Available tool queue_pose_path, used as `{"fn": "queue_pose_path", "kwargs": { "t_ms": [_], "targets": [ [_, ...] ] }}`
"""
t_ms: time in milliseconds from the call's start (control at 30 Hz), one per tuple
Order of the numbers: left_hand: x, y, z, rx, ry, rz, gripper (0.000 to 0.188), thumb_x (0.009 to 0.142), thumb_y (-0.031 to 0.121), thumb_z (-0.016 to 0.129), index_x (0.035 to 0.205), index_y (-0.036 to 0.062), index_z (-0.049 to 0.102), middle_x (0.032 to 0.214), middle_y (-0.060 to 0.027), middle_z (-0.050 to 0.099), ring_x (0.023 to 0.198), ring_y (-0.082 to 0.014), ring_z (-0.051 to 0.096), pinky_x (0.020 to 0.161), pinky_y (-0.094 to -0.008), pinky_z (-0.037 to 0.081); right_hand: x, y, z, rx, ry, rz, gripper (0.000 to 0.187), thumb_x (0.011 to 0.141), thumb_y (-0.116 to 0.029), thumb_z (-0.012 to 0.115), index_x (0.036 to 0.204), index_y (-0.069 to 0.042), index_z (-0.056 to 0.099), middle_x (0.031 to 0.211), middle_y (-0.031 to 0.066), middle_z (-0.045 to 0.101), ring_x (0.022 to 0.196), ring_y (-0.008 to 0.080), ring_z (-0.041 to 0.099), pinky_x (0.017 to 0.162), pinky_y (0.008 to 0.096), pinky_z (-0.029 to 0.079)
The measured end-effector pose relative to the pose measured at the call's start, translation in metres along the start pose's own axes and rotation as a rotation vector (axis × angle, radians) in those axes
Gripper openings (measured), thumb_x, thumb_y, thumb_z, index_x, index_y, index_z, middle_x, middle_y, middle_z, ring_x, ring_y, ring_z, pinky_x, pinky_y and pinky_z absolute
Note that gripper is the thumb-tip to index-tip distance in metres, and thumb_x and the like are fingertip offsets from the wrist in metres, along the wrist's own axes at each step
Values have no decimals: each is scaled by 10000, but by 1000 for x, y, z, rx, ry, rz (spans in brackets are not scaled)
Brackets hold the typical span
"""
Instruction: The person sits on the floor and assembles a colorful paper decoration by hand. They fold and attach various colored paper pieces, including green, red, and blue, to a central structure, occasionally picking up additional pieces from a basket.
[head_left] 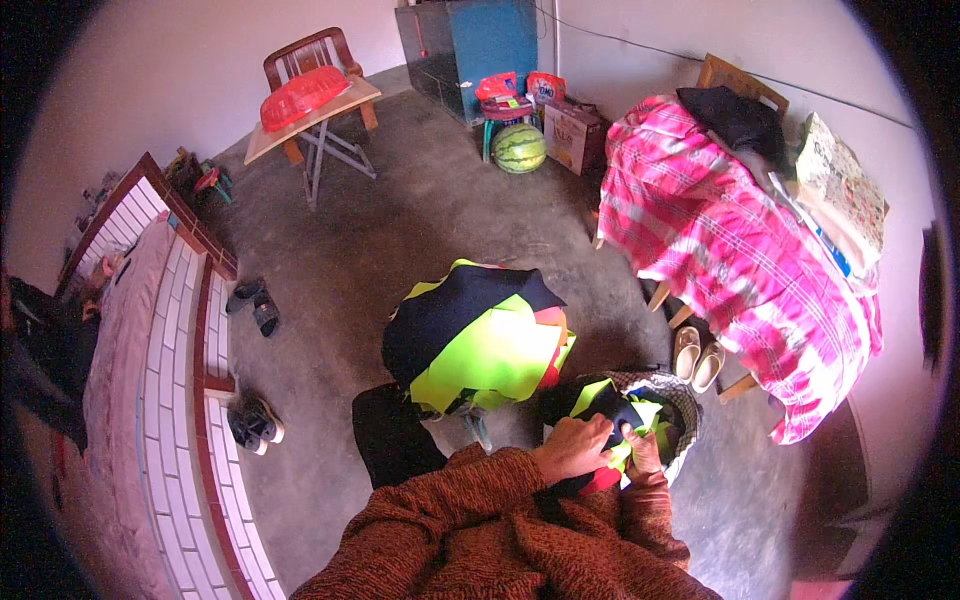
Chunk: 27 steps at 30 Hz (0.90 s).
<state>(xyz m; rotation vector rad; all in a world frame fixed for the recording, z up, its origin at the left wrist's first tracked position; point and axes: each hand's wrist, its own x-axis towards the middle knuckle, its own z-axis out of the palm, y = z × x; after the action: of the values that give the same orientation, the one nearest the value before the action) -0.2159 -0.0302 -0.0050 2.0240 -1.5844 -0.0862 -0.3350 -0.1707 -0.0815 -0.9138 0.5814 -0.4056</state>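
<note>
My left hand (578,449) reaches across to the right, its fingers closed at a dark navy piece of cloth (620,407). Beside it, my right hand (642,454) grips the neon yellow-green and navy cloth with the thumb on top. Both hands are over a checked bag or lined basket (686,408) holding more neon, navy and red cloth; its lower part is hidden. To the left, in front of me, a large heap of navy and neon yellow-green cloth (480,345) rests on a support that is mostly covered.
A pink checked cloth (700,240) covers a long seat on the right, with pale shoes (698,360) below. A watermelon (519,148) and cardboard box (574,138) stand farther back. A folding table (325,115) carries a red basin (305,97). Dark shoes (257,424) lie beside the tiled bed platform (180,330).
</note>
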Motion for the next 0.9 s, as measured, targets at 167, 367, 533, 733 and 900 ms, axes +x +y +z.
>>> {"fn": "queue_pose_path", "kwargs": {
  "t_ms": [167, 367, 533, 733, 900],
  "targets": [
    [-2, -9, 10, -25, 46, -9, 149, 794, 191, 570, 825, 52, 527, 723, -98, 565, 580, -292, 601, 492, -425, 477, -3, -2, 2, -1, -13, 12, 413, 734, -175, 763, 1077, -39, 579, 959, 13, 634, 804, 141, 607, 709, 289, 497],
    [3, -17, 10, -299, 238, -171, 160, 809, 183, 583, 847, 60, 488, 736, -118, 551, 623, -348, 585, 527, -459, 461, 3, 6, -12, 15, -50, -52, 398, 707, -112, 773, 1056, -64, 589, 944, -7, 635, 805, 128, 605, 715, 291, 497],
    [4, -29, -1, -275, 390, -203, 158, 831, 156, 559, 889, 53, 454, 711, -153, 546, 660, -373, 579, 561, -476, 454, -1, -2, 11, 14, 5, -53, 462, 683, -55, 777, 1097, -71, 573, 975, 1, 631, 839, 143, 602, 746, 290, 487],
    [10, -54, -21, -865, 396, -351, 182, 910, 194, 504, 923, 13, 491, 765, -75, 505, 725, -156, 506, 655, -318, 420, 1, -5, 0, -71, 3, -69, 482, 693, -111, 783, 1114, -66, 553, 999, 3, 615, 849, 138, 589, 757, 288, 477],
    [26, -60, -56, -1082, 496, -414, 178, 926, 253, 488, 952, 81, 526, 787, 19, 468, 689, -70, 450, 596, -232, 386, -6, -13, 14, -139, -26, -37, 457, 753, -185, 728, 1136, -51, 519, 972, 25, 607, 836, 153, 597, 715, 303, 501]
  ]
}}
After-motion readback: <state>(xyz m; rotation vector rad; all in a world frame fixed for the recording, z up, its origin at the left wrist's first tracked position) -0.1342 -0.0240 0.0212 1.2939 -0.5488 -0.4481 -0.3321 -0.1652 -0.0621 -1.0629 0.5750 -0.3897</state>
